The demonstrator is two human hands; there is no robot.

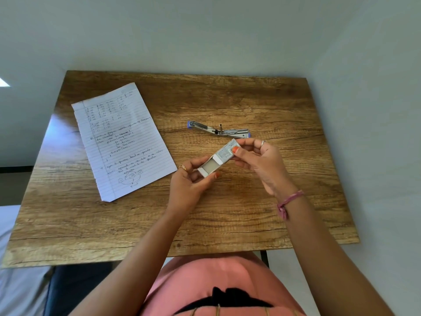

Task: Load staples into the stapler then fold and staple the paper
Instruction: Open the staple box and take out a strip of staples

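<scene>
A small staple box (224, 153) is held above the middle of the wooden table (250, 103). My right hand (262, 163) pinches its printed sleeve. My left hand (189, 185) grips the white inner tray (208, 168), which is slid partly out; the part that shows looks empty. The metal stapler (218, 130) with blue ends lies swung open on the table just beyond my hands. A lined sheet of paper (120, 137) with handwriting lies flat at the left, untouched.
The table stands in a corner against pale walls at the back and right. Its front edge (182, 252) is close to my body. Bare wood lies in front of and to the right of my hands.
</scene>
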